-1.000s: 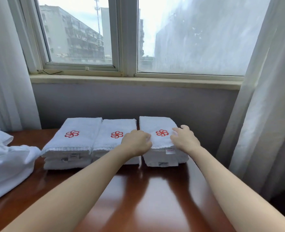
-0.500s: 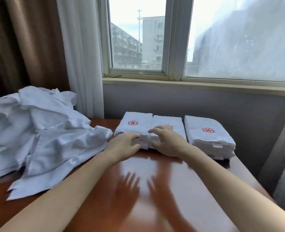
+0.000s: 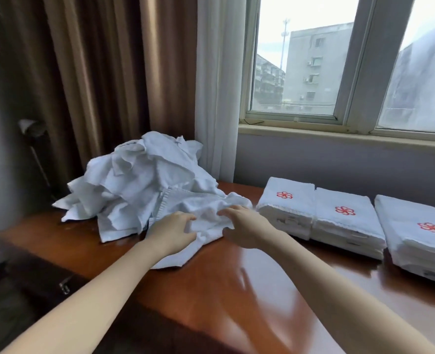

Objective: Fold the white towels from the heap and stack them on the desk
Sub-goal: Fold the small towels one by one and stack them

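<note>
Both hands are at the near edge of the heap (image 3: 139, 180), which lies on the left part of the bench (image 3: 237, 297). They take one loose towel (image 3: 206, 221) that spreads out from the heap toward the person. The left hand (image 3: 171, 229) has its grip closed on a fold of this towel, thumb against fingers. The right hand (image 3: 246, 226) curls its fingers over the cloth just beside, so its grip seems also to pinch it, though the fingertips are partly hidden in the fabric. To do this step well, I think each hand should find a corner or a hem and not a bunch from the middle. Then they should lift the towel free so that no other piece is dragged along, and lay it flat on the bare wood before the first fold. The cloth is soft white terry, crumpled and limp, with a ribbed border band; I expect it to sag and hold no shape. The bench is polished red-brown wood, smooth and shiny, so cloth may slide on it. At the right, three folded stacks (image 3: 344, 223) stand close side by side as flat rectangles, each with a red flower emblem (image 3: 284, 195) on top.
</note>
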`<state>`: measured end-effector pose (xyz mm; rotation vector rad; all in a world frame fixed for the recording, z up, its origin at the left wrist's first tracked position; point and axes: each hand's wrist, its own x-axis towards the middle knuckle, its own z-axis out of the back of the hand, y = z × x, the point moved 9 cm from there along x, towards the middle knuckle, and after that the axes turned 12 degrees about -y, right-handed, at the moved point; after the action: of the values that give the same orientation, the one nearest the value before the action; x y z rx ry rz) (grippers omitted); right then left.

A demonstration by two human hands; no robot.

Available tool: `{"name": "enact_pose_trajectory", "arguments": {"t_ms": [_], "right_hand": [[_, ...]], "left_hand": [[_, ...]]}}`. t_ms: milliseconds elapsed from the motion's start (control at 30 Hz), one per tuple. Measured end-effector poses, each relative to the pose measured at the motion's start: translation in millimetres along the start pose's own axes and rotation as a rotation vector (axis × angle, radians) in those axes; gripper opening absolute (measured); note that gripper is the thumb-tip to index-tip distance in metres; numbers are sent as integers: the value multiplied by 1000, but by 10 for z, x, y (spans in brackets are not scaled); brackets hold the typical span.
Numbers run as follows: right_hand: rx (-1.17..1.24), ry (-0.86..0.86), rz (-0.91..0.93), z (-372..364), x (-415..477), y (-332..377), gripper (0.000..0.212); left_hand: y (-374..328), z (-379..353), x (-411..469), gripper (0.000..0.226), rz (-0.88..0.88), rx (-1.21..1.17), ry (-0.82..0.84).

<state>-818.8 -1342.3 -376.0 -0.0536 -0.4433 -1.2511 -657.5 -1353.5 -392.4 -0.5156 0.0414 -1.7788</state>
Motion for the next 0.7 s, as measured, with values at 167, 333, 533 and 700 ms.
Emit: {"name": "enact_pose_trajectory", "arguments": {"t_ms": [167, 333, 533, 700], "right_hand": [[-1, 8, 43, -266, 300, 240, 54], [-27, 12, 64, -462, 542, 285, 70], [15, 2, -1, -722, 680, 166, 15], [137, -163, 7, -498, 535, 159, 12]], "left_hand": [[336, -20, 16, 61, -17, 149, 5], [529, -122, 148, 78, 46, 73, 17], [692, -324, 219, 90, 136, 14, 57], [643, -334, 228, 87, 119, -85, -64]]}}
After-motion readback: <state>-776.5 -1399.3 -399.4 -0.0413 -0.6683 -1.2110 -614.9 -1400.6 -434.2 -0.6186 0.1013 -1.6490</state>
